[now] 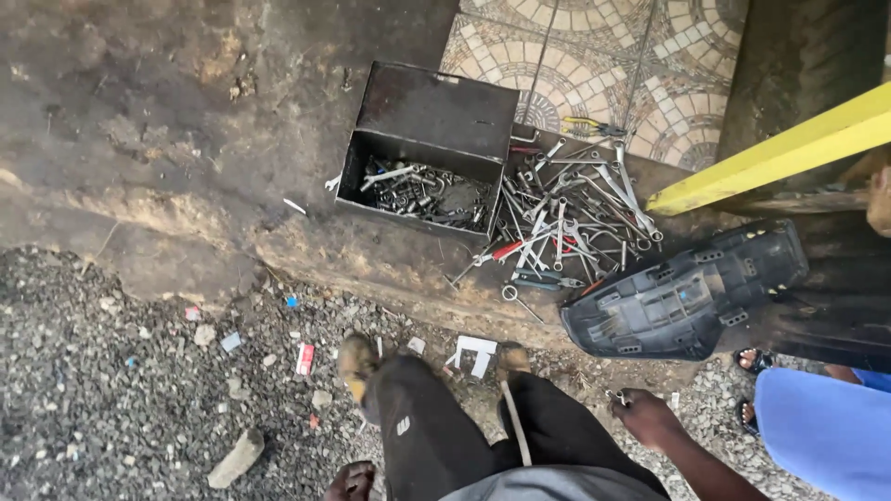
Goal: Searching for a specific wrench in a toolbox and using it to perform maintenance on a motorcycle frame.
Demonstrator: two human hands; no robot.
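I stand on gravel, looking down at my dark trousers and worn shoes. My right hand (647, 417) hangs beside my right leg, its fingers closed on a small metal piece (619, 398). Only the knuckles of my left hand (351, 481) show at the bottom edge, and whether it holds anything is hidden. In front of my feet an open black metal toolbox (429, 144) holds several sockets and wrenches. To its right a pile of spanners and pliers (566, 218) lies spread on the concrete step.
A black plastic motorcycle panel (682, 292) lies upside down right of the tools. A yellow bar (789, 148) crosses the upper right. Another person's sandalled feet (750, 360) and blue garment (826, 427) are at the right. Stones and litter dot the gravel; patterned tiles lie beyond.
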